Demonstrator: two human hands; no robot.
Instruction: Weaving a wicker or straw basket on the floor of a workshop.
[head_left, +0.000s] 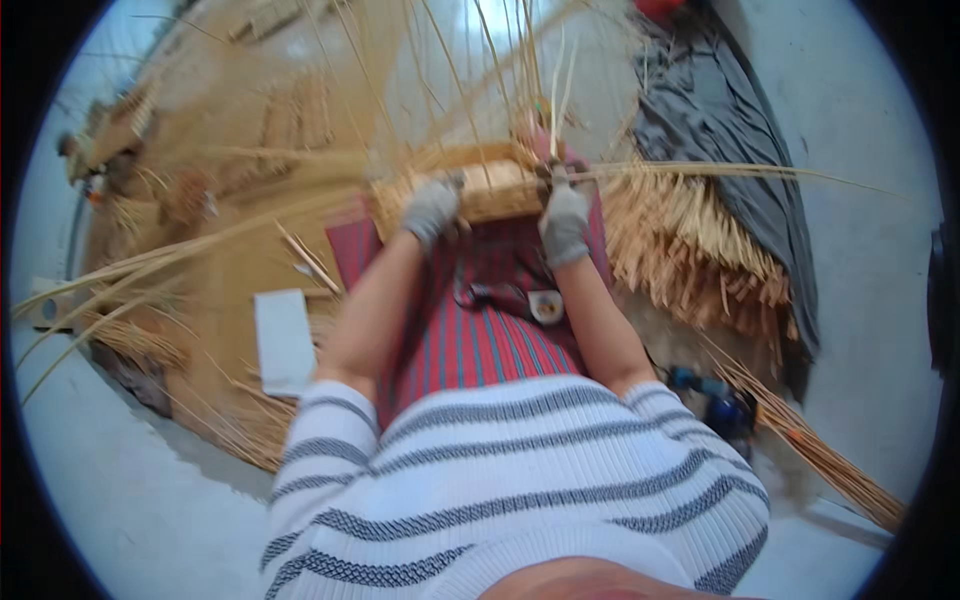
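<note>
A partly woven rectangular cane basket [490, 200] rests over my lap on red striped cloth, with long pale strips standing up and sticking out from it. My left hand [430, 211], in a grey glove, grips its near left part, fingertips at the upper edge. My right hand [565, 215], also gloved, is closed at the basket's right end, where thin strips cross; exactly which it pinches is hard to tell. A small pale-faced item with a dark strap [544, 305] lies on the cloth below the basket.
Brown matting [240, 260] with loose cane pieces and a white sheet [284, 340] lies left. At right are a heap of cane strips [690, 250] partly under dark grey fabric [720, 130], a dark blue power tool [725, 405] and a long cane bundle [830, 460]. A red object [655, 10] sits at the back.
</note>
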